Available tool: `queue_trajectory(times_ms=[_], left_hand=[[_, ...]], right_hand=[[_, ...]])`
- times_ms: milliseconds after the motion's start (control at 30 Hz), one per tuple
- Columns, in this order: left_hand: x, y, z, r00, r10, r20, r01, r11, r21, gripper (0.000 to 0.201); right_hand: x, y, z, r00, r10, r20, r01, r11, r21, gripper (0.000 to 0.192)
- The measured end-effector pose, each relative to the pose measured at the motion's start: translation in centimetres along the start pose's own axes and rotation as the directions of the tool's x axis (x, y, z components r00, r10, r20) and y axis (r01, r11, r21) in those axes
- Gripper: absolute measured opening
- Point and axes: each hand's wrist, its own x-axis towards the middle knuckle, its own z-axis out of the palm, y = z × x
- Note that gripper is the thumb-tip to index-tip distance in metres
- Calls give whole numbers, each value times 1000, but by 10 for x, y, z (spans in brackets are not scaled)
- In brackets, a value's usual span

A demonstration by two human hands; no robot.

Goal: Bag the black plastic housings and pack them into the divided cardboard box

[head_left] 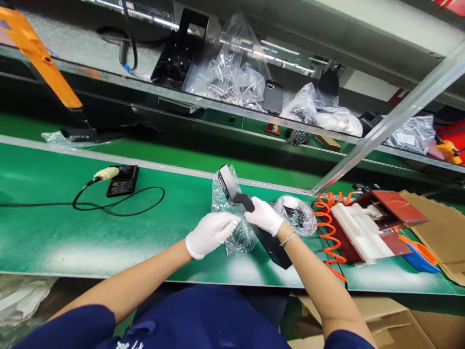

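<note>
Head view shows the black handheld part (242, 201) raised just above the green desk (72, 232), with the right hand (264, 215) closed around its lower handle and the left hand (209, 233) pinching the clear plastic bag (238, 232) that wraps it. Its long axis runs diagonally, the flat head pointing up and to the left, away from the person, the handle end down and to the right. Risk: the thin, slack film could slip or tear under the pinch, and the part could then drop onto the desk.
</note>
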Motion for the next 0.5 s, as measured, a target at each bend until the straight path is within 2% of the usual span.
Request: queue_trajectory(times_ms=[67,100,200,267,333,400,467,500], left_hand=[[16,10,-1,978,178,105,-193,967,164,24],[28,10,1,964,225,142,-251,946,205,29],[57,-9,10,964,227,137,-255,938,236,26],[66,-26,15,968,208,138,-239,932,273,20],[71,-38,13,954,252,159,-293,892,344,18],[80,-41,3,924,311,222,-381,797,468,24],[95,-38,-12,905,300,301,-425,643,638,32],[104,-35,-20,913,270,306,-407,555,726,36]], right_hand=[[8,9,16,996,-61,63,67,993,-100,18],[12,12,25,992,-96,88,107,986,-130,19],[18,19,45,977,-143,159,167,974,-152,19],[19,23,51,973,-149,175,176,973,-148,21],[18,26,51,975,-154,162,177,975,-136,25],[19,29,49,980,-111,167,132,984,-123,22],[23,31,45,979,-25,201,51,991,-124,17],[25,32,44,975,20,220,8,992,-126,19]])
